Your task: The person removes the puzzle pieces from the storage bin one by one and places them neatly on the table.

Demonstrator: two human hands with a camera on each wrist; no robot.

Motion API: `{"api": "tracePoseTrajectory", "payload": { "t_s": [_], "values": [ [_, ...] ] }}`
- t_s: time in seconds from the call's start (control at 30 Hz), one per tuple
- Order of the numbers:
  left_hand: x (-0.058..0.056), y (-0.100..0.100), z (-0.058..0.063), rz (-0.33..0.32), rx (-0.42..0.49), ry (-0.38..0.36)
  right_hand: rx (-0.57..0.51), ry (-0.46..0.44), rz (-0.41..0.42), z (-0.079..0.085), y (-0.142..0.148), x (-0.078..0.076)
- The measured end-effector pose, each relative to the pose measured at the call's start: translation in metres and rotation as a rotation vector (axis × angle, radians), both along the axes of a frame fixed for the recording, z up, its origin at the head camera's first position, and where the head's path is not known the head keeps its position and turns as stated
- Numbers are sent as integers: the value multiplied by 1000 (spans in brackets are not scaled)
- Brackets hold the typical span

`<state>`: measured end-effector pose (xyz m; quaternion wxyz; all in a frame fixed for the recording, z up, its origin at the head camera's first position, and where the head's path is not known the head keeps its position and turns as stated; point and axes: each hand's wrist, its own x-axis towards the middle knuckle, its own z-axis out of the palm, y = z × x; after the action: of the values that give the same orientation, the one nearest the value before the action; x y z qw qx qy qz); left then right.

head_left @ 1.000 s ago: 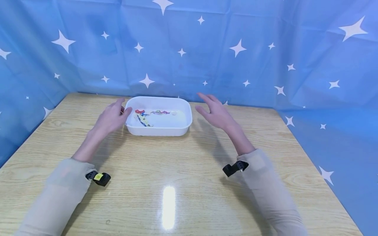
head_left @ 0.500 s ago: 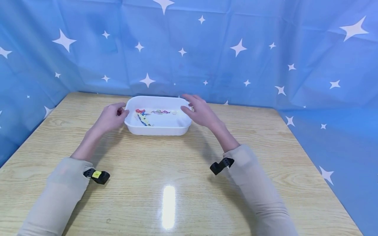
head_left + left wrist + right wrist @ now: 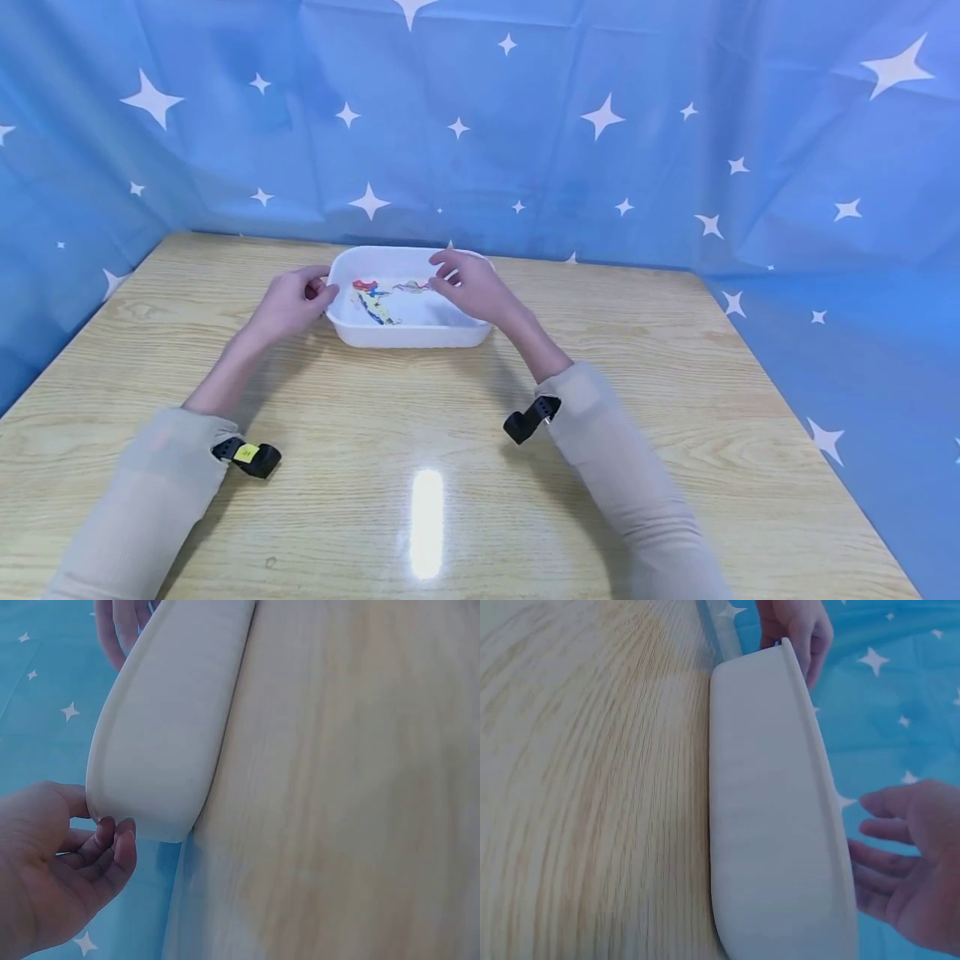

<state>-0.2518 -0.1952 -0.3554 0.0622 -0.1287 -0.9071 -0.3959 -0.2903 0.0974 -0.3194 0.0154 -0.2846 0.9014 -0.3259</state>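
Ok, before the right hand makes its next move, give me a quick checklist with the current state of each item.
1. Tub resting flat on the table: ok.
2. Left hand gripping the tub's rim at its left end: ok.
3. Right hand over the tub, at its right end: ok.
4. Right hand free to pick: ok, nothing seen held in it.
5. Right fingertips in contact with the purple piece: cannot tell; they look very close to it in the head view.
6. Red piece and yellow piece clear of the right hand: ok, both lie toward the tub's left end.
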Motion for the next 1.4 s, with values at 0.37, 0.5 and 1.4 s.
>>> {"api": "tracePoseTrajectory", "payload": {
  "t_s": [0.37,0.5,1.4],
  "values": [
    [5,11,2,6,48,-24,38,-114,-29,-14,-31,-10],
    [4,14,1,-3,55,-14,71,-191,-40,-18,-43,-11],
    [2,18,-1,-2,64,-52,337,-217,-135,-26,-74,-2]
  ]
}}
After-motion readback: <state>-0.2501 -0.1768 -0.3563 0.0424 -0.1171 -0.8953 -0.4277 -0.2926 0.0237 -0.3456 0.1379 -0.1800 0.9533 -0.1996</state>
